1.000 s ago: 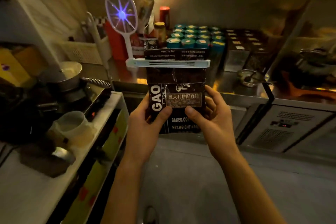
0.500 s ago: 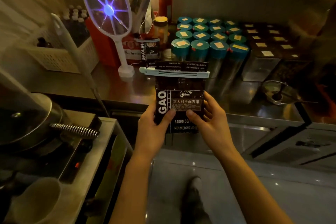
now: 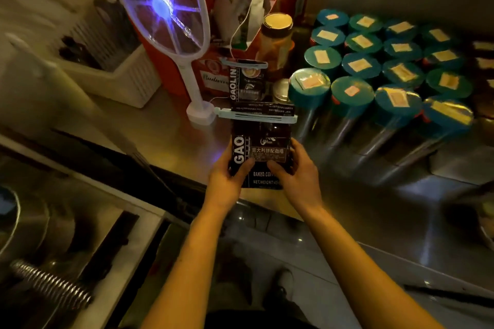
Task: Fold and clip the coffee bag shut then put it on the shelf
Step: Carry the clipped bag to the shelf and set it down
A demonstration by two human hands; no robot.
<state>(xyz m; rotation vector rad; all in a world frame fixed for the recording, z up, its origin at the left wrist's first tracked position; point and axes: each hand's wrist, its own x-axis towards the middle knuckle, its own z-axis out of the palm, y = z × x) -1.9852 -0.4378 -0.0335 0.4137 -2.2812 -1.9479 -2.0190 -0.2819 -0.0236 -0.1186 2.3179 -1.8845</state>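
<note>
Bag point(image 3: 260, 145): upright, clipped, long axis vertical, over shelf point(image 3: 165, 128) edge.
Grip: I see left hand point(image 3: 227, 176) and right hand point(image 3: 296, 176) clasping its lower sides.
Gap: ahead, before second bag point(image 3: 247, 80).

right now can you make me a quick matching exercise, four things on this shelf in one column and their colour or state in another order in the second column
Things:
1. coffee bag
2. bag clip
3. bug zapper racket
4. jar lids

Colour or state:
A. teal, each with a small label stuck on top
B. upright in its stand, glowing purple at the centre
C. black, held at its lower half by the left hand and right hand
D. pale, clamped across the folded bag top

Pairs: 1-C, 2-D, 3-B, 4-A
</note>
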